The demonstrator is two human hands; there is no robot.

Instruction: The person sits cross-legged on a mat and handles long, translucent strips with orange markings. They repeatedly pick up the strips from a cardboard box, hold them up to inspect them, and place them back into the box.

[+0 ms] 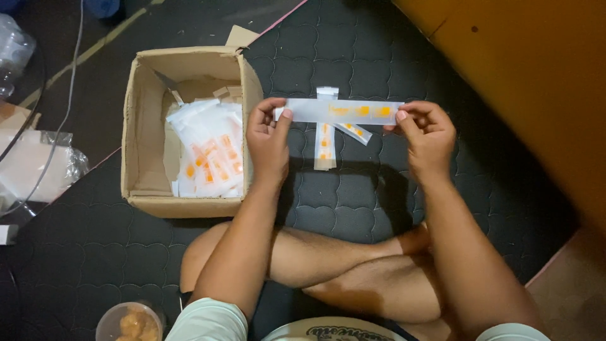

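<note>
Above a dark quilted mat (379,57), a person sitting cross-legged holds a long white strip (338,111) with orange marks level between both hands. The left hand (268,136) pinches the strip's left end between thumb and fingers, and the right hand (426,132) pinches its right end the same way, so both hands are closed on it. Below the strip, on the mat between the hands, lie a few more strips (327,142) of the same kind, one running straight down and another slanting to the right. Just beside the left hand stands an open cardboard box (142,126), and inside it sits a stack of white packets (211,155) with orange marks. A round tub (129,323) of brownish food sits near the person's left knee. Crumpled clear plastic (38,161) lies at the left edge, off the mat.
</note>
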